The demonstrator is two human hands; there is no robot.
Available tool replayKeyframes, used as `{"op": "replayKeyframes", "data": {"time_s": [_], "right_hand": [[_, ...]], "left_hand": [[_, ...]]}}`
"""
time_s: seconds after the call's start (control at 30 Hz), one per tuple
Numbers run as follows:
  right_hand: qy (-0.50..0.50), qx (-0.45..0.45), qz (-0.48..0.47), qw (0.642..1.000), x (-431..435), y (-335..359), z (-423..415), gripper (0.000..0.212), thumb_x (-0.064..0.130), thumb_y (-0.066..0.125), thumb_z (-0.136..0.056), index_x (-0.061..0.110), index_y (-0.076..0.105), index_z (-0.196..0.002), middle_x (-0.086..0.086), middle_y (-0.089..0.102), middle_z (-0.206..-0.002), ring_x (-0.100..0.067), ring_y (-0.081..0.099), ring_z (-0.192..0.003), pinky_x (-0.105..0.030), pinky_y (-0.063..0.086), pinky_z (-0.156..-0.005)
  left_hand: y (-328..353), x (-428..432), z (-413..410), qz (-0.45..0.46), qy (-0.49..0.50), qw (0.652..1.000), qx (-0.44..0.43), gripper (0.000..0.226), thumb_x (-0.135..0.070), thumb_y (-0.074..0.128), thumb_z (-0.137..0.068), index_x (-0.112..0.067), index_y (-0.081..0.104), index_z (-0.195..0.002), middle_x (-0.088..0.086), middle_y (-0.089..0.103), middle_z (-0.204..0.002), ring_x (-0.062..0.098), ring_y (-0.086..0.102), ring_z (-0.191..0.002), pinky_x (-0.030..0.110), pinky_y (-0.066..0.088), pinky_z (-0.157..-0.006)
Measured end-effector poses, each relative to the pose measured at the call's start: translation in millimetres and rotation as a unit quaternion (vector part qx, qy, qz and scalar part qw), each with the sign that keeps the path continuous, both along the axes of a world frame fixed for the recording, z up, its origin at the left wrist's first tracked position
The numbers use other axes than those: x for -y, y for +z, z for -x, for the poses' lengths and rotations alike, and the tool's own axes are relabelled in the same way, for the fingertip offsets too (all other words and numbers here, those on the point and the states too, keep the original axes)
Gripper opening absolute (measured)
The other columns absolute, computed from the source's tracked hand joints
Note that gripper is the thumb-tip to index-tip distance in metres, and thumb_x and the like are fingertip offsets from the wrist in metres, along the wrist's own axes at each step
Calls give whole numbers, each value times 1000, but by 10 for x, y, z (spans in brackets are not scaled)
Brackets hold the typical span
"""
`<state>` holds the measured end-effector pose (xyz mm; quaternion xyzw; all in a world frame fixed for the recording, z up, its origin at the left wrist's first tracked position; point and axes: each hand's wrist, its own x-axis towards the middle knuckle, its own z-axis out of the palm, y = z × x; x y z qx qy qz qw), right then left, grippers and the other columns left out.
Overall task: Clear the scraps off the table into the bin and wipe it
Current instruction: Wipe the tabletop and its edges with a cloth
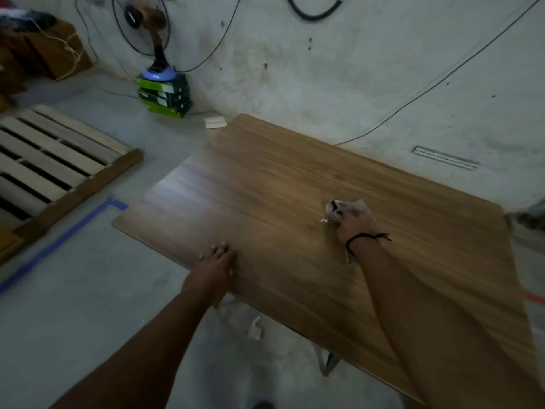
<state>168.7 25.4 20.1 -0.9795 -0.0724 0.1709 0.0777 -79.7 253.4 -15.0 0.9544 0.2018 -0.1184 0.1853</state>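
Note:
A brown wood-grain table [265,184] fills the middle of the view. My right hand [355,227] grips a crumpled pale cloth [339,208] and holds it down on the tabletop, right of centre. A tiny white scrap [325,220] lies on the wood just left of the cloth. My left hand [218,265] rests flat on the table's near-left edge, fingers straight. No bin is in view.
A wooden pallet [56,160] lies on the concrete floor at the left, beside blue floor tape [62,240]. A fan on stacked green boxes [163,95] stands by the wall. A pale scrap [256,327] lies on the floor under the table's near edge. Cables hang on the wall.

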Motion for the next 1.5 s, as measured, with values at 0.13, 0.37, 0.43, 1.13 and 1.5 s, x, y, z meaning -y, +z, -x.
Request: {"op": "replayKeyframes", "data": {"time_s": [0.13, 0.37, 0.43, 1.13, 1.5], "right_hand": [[129, 18, 15, 991, -587, 15, 413, 47, 30, 36, -97, 24, 36, -144, -8, 27, -153, -32, 28, -139, -44, 28, -113], [298, -15, -43, 954, -1330, -159, 1760, 40, 39, 42, -95, 21, 53, -129, -12, 40, -137, -45, 39, -122, -55, 34, -104], [349, -31, -63, 935, -1428, -130, 2215, 37, 26, 44, -93, 17, 52, -128, -15, 39, -136, -47, 38, -119, -57, 37, -100], [164, 75, 13, 983, -701, -341, 1042, 43, 28, 36, -95, 27, 42, -137, -11, 36, -146, -38, 40, -127, -49, 38, -103], [239, 26, -269, 933, -1292, 29, 1446, 60, 14, 36, -80, 20, 47, -138, -8, 45, -141, -29, 44, -128, -38, 39, -106]], "left_hand": [[-13, -31, 53, 38, 25, 998, 40, 53, -24, 44, -99, -18, 29, -149, 8, 15, -160, 28, 16, -146, 40, 15, -117], [151, -220, 283, 88, 313, 899, 294, 47, -5, 56, -87, -15, 49, -132, 10, 53, -136, 31, 54, -117, 38, 43, -87], [187, -347, 304, 74, 333, 893, 294, 41, -6, 57, -86, -16, 53, -126, 17, 60, -123, 36, 58, -107, 38, 41, -77], [91, -271, 166, 139, 224, 943, 204, 43, -13, 51, -94, -17, 48, -137, 6, 28, -156, 29, 42, -133, 41, 37, -104], [276, -493, -9, 100, 372, 870, 307, 33, -26, 40, -100, -17, 53, -129, 20, 60, -124, 38, 55, -112, 40, 42, -89]]}}
